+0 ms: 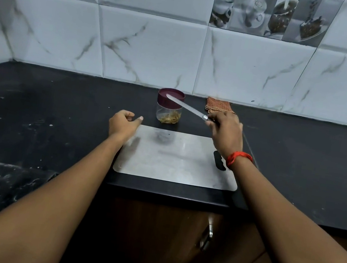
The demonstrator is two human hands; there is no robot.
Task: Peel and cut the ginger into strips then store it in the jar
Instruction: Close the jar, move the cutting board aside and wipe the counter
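Two bare hands reach out over a black countertop (34, 108). The right hand (227, 133) has its fingers curled round the handle of a knife (184, 106), and the handle is mostly hidden inside the grip. From that grip the slim steel blade runs away to the left and slightly upward, and its tip shows against the maroon lid (171, 95) of a small clear jar (168, 111); whether blade and lid touch cannot be told. The jar stands left of the gripping hand with its lid on, and pale ginger strips (170, 118) lie at its bottom. A folded checked cloth (218, 106) lies just beyond the grip, by the tiled wall (147, 46). Below the grip, nearer the person, lies a metal cutting board (176, 161). The left hand (124, 124) hovers at the board's far left corner, fingers loosely curled, holding nothing. A red thread (238, 158) circles the right wrist.
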